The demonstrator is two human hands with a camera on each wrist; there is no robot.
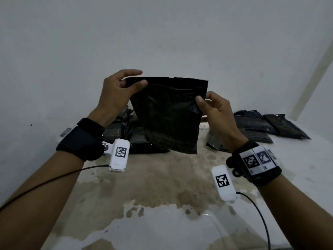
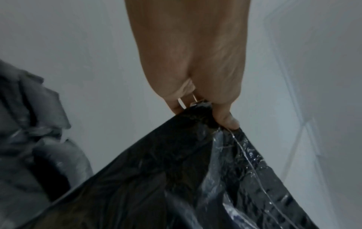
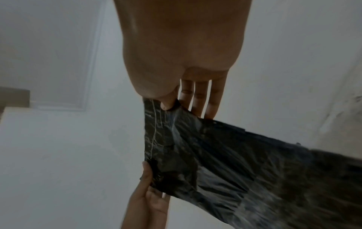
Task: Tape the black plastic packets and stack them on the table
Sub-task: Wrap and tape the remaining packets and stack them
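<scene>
left pile: a loose heap of black packets (image 1: 124,130) sits on the bench (image 1: 162,186) behind the left wrist, partly hidden by the arm and the held packet; it shows as a grey blur in the left wrist view (image 2: 39,155)

left hand: the left hand (image 1: 119,94) is up in the air, thumb and forefinger pinching the top left corner of the held packet; from the left wrist camera (image 2: 194,65) the thumb tip presses right on the plastic edge

held packet: one black plastic packet (image 1: 169,114) hangs upright between both hands, clear of the bench, in front of the white wall (image 1: 162,33); pretty crinkly and shiny up close (image 2: 176,178) (image 3: 245,162), and there's a glossy clear strip along its top edge, can't say for sure it's tape

right hand: the right hand (image 1: 218,112) grips the packet's right edge a bit lower than the left one, thumb in front, fingers behind; right wrist view (image 3: 186,54) shows the thumb clamped on the plastic with the other fingers fairly straight behind it

right pile: more black packets (image 1: 266,127) lie flat and overlapping on the bench near the right wall, well apart from the held one

bench surface: pale with a big brownish patchy stain in the middle
</scene>
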